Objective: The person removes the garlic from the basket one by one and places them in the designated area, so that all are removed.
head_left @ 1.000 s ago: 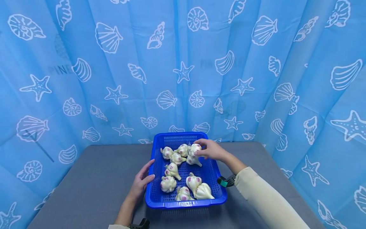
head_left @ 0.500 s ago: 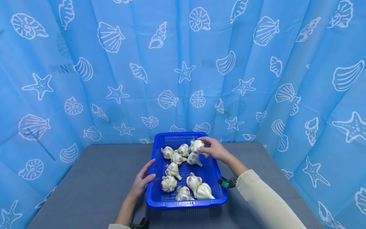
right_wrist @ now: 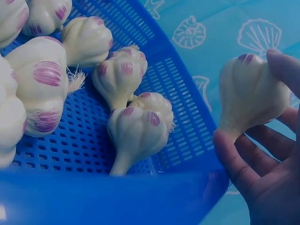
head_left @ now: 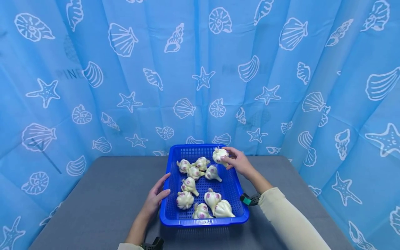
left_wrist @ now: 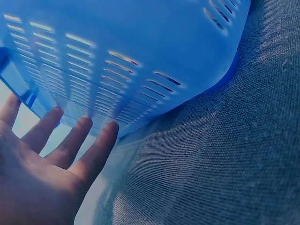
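Observation:
My right hand (head_left: 241, 163) holds a white garlic bulb (head_left: 220, 155) with purple marks over the far right corner of a blue plastic basket (head_left: 203, 222). The right wrist view has this garlic bulb (right_wrist: 251, 91) pinched between thumb and fingers, clear of the other bulbs. Several more garlic bulbs lie in the basket; the nearest to the held one is a bulb (head_left: 213, 173) by the right wall. My left hand (head_left: 153, 198) rests at the basket's left side. In the left wrist view, the fingers of the left hand (left_wrist: 44, 176) are spread and nearly straight beside the slotted wall.
A grey cloth-covered table (head_left: 103, 201) carries the basket and extends to both sides. A blue curtain (head_left: 200, 104) printed with white shells and starfish hangs behind and around it. Dark bands are on both wrists.
My right hand has lifted the garlic bulb off the bulb beneath and moved it slightly right, toward the basket's far right corner. The left hand stays at the basket's side.

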`<state>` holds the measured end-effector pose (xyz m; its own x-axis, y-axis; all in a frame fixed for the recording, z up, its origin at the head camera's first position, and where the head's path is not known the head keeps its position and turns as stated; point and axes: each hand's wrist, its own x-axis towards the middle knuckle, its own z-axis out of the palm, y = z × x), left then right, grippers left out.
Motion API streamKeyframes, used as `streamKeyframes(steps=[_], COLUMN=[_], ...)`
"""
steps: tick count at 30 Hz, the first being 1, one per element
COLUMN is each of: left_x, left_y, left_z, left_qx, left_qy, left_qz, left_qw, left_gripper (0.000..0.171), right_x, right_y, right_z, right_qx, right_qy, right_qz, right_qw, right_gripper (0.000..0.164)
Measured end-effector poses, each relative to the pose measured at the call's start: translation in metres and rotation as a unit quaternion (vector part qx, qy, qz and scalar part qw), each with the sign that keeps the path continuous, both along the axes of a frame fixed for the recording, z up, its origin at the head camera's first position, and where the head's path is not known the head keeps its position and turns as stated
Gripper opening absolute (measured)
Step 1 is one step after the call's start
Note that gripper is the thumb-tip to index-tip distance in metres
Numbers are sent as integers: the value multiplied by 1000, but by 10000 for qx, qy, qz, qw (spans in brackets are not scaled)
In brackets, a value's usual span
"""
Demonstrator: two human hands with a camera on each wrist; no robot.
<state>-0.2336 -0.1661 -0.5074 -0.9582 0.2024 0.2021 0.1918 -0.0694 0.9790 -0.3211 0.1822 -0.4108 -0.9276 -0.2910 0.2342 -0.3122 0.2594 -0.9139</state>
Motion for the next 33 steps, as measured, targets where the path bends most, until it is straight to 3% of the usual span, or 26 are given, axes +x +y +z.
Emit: streamKeyframes(steps=[17,23,33], left_x=[1,0,0], left_y=[-1,-1,-1], left_z=[1,3,2], left_qx=[41,84,67], left_qy=[48,-19,33], left_qz=[-118,-124,-106], left_qw=[9999,9999,9999], left_gripper=[57,56,57], right_x=[-5,-5,-14], right_y=[13,18,31], right_z=[-1,4,-7], right_qx=[-651,-687,-436], right_qy=[73,41,168], right_qz=[-334,-486,-991], right_qw=[9973,9964,9940], right_gripper=[48,47,47])
